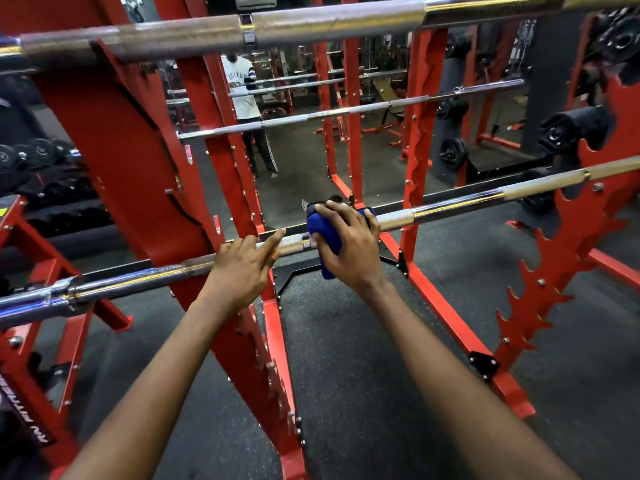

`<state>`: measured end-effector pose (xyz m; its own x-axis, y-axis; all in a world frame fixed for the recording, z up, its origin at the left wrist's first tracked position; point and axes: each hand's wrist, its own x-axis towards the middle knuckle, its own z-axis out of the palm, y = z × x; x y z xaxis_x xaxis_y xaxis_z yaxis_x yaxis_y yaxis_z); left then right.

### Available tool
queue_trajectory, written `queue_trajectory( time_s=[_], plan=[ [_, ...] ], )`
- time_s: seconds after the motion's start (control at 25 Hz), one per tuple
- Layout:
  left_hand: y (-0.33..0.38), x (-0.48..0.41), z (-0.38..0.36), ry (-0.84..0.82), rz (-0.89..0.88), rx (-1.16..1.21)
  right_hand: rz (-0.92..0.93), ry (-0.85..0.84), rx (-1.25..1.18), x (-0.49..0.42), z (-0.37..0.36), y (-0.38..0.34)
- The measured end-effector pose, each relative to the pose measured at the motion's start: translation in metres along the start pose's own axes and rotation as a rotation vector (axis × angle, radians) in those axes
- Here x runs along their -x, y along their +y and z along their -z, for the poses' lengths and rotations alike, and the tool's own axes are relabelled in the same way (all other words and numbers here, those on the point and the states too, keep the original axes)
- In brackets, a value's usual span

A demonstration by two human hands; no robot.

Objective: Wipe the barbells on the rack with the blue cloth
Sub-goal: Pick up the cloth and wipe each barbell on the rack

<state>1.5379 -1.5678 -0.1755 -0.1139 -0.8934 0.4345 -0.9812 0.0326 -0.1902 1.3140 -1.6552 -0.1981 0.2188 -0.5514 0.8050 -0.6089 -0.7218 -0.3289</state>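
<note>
Clamping cloth (327,233) round bar (450,206), R hand (349,247) fingers curled; L hand (239,268) beside cloth, fingers curled over bar.

Red rack (117,143), toothed uprights. Lower barbell (457,206) rests across both uprights, left to right; upper barbell (329,24) spans near the top.

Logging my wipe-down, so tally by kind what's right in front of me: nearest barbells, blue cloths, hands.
Barbells: 2 (upper barbell, lower barbell)
Blue cloth: 1
Hands: 2 (left hand, right hand)
Total: 5
The bars farther back are left out, because some may be mirror reflections.
</note>
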Motion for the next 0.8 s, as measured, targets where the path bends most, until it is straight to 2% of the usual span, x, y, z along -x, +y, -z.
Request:
queue_trajectory(
  time_s=[0.08, 0.2, 0.4, 0.48, 0.6, 0.64, 0.8],
  plan=[
    [-0.001, 0.001, -0.002, 0.013, -0.012, -0.010, -0.036, 0.088, 0.005, 0.008, -0.002, 0.011],
    [0.001, 0.001, -0.002, 0.032, -0.001, -0.025, -0.350, 0.242, -0.115, 0.028, -0.021, -0.002],
    [0.007, 0.002, 0.007, -0.052, 0.066, -0.023, -0.933, 0.544, -0.847, 0.027, -0.036, -0.055],
    [0.009, 0.001, 0.012, -0.114, 0.095, -0.015, -1.083, 0.644, -1.204, 0.027, -0.044, -0.050],
    [0.007, -0.006, 0.017, -0.251, 0.174, 0.097, -1.111, 0.581, -1.810, 0.024, -0.038, -0.029],
    [0.006, -0.010, 0.018, -0.288, 0.190, 0.152, -1.128, 0.525, -1.936, 0.019, -0.033, -0.024],
    [0.000, -0.013, 0.026, -0.352, 0.179, 0.267, -1.182, 0.382, -2.100, 0.011, -0.026, -0.029]
  ],
)
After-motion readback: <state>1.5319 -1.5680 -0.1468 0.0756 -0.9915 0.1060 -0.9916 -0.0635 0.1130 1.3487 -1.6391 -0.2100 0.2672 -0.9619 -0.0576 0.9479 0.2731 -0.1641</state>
